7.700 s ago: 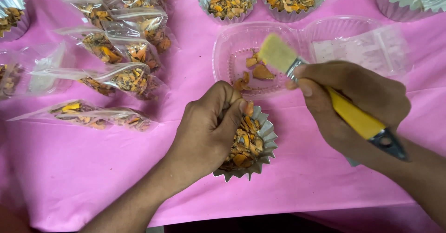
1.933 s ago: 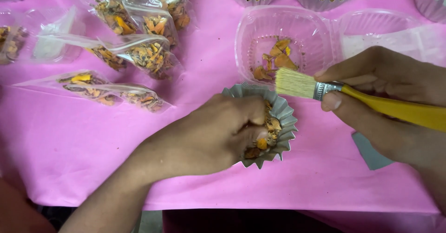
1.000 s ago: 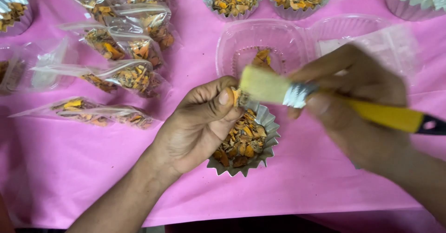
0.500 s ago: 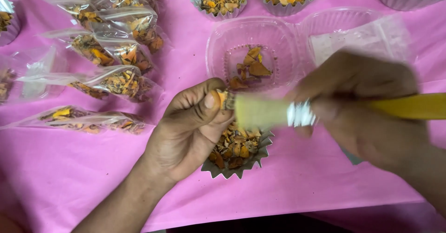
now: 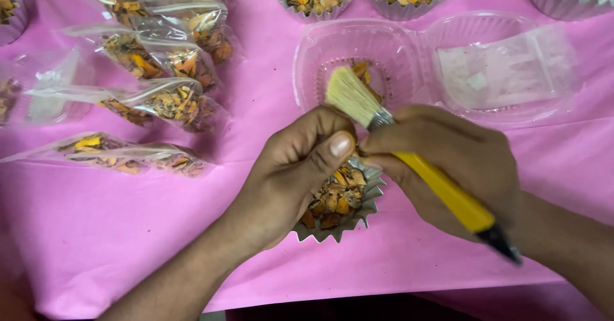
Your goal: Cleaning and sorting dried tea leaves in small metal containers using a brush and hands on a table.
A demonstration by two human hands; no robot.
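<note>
Now the brush (image 5: 358, 100) has lifted, and its pale bristles sit above the left hand (image 5: 291, 174) instead of lying flat across it. Everything rests on a pink cloth (image 5: 96, 231). That left hand is wrapped tight around a crinkly silver cup (image 5: 345, 209) of orange and brown bits. The right hand (image 5: 454, 161) is clamped on the yellow brush handle. Just past the hands lies an open clear box (image 5: 409, 58) holding a few bits. Behind it stand two full silver cups, maybe more at the edges. Several clear bags (image 5: 166, 100) lie left.
</note>
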